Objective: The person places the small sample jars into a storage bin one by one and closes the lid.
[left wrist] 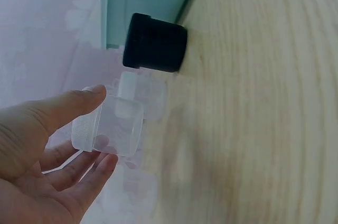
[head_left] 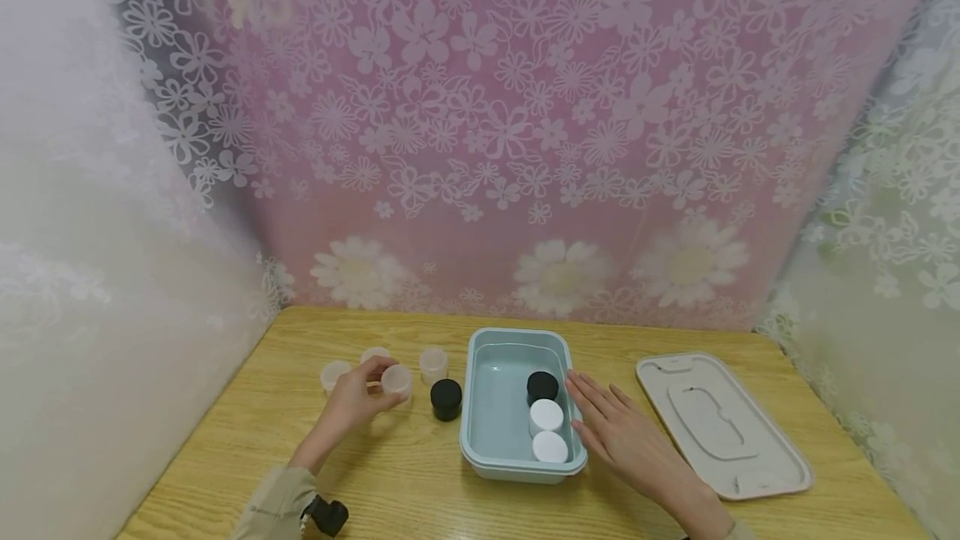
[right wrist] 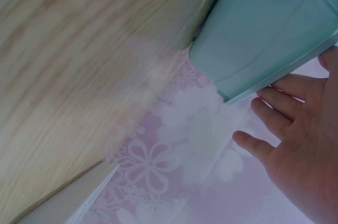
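We list one wooden table. One blue tub upon it. One pale lid, the tub's three o'clock. Right hand, also three: fingers extended, touching the tub's rim. Left hand, nine: thumb and fingertips pinching one clear jar clear of the tub. Inside, two to five: one black jar, two white-topped jars.

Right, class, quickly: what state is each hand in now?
Left hand: holding a clear jar.
Right hand: open, at the rim of the blue bin.
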A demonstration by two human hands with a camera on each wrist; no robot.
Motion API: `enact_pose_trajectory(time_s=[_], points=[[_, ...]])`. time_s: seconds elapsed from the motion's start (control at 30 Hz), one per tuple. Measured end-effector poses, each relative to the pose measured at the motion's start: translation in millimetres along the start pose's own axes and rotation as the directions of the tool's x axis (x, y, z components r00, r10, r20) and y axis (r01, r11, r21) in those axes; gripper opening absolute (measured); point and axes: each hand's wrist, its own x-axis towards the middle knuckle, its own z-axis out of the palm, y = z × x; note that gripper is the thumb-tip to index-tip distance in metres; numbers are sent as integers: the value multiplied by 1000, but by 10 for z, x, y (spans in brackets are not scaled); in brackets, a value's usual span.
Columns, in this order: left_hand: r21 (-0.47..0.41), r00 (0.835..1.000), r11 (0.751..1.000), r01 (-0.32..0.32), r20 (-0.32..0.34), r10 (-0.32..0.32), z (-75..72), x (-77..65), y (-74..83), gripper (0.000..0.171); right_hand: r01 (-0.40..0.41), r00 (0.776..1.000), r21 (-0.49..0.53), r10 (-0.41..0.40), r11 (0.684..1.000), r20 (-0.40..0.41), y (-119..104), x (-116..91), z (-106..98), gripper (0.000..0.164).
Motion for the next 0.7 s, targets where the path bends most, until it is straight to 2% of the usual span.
enact_pose_trajectory(time_s=[0.4, 0.7], points=[[9, 998, 998, -61, 19, 61, -87, 137, 278, 49, -11, 1000, 13, 11, 1000, 7, -7, 2, -11, 61], [-28, 994, 995, -98, 37, 99, -28, 266, 555, 52, -8, 1000, 1, 8, 1000, 10, -7, -5, -3, 60]])
